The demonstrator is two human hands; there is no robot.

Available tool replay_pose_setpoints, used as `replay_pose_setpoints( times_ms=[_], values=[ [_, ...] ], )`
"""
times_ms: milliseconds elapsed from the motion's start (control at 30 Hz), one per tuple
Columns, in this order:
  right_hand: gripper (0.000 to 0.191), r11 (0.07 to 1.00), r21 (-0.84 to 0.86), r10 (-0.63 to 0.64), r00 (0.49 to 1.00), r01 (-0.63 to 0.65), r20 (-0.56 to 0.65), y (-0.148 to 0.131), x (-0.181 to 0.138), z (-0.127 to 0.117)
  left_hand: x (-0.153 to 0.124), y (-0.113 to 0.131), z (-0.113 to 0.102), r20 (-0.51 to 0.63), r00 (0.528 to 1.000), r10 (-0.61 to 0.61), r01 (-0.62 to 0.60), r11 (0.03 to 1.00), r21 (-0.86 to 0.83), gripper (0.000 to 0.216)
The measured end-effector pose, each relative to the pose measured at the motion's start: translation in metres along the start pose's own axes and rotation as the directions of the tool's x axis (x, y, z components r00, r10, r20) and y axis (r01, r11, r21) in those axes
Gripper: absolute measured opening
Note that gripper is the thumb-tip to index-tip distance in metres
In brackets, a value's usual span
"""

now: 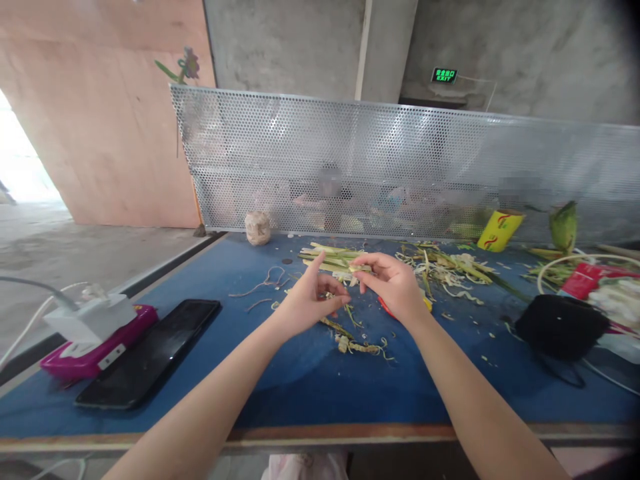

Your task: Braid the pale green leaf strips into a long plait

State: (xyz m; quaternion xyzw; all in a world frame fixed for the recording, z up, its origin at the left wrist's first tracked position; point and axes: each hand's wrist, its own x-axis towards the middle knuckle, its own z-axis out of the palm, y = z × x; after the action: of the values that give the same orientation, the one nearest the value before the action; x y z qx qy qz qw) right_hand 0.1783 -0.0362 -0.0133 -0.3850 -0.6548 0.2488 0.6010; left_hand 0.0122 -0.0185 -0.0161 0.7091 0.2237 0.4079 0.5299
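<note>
Over the middle of the blue table (280, 400), my right hand (397, 283) pinches a short pale-green piece of plant stalk (361, 268) between thumb and fingertips. Just left of it is my left hand (310, 297), its fingers apart and bent, with nothing visible in them. Behind both hands lies a bundle of long green stalks (327, 253). A red and yellow object (385, 307) is mostly hidden under my right hand. Nearer to me lies a withered, root-like scrap (363, 347).
A phone (155, 353) lies beside a purple power strip (95, 343) with white plugs at left. String (267, 283), a pale roll (257, 228), peelings (450, 267) and a yellow tube (500, 230) lie around. A black pouch-like item (567, 327) sits right; a perforated metal screen (300, 160) stands behind.
</note>
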Motion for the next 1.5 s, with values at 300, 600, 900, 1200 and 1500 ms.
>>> replay_pose_setpoints(
  times_ms=[300,600,900,1200,1500],
  values=[
    [0.036,0.989,-0.112,-0.088,0.991,0.099,0.102,0.004,-0.006,0.012,0.003,0.006,0.002,-0.291,0.951,0.102,-0.088,0.994,0.064,0.08],
    [0.031,0.887,-0.374,-0.229,0.961,0.272,0.156,0.004,-0.009,0.011,0.003,0.008,-0.003,-0.315,0.949,0.034,-0.015,0.998,0.061,0.086],
    [0.018,0.849,-0.427,-0.255,0.949,0.31,0.183,0.005,-0.008,0.01,0.005,0.006,-0.005,-0.297,0.954,0.029,-0.016,0.999,0.046,0.087],
    [0.019,0.93,-0.275,-0.226,0.969,0.246,0.102,0.012,-0.007,0.014,0.008,0.007,-0.006,-0.321,0.947,0.02,-0.046,0.996,-0.074,0.072],
    [0.02,0.945,-0.169,-0.266,0.959,0.278,0.094,0.006,-0.008,0.01,0.005,0.011,0.004,-0.308,0.934,-0.182,0.122,0.971,-0.205,0.06]
  ],
)
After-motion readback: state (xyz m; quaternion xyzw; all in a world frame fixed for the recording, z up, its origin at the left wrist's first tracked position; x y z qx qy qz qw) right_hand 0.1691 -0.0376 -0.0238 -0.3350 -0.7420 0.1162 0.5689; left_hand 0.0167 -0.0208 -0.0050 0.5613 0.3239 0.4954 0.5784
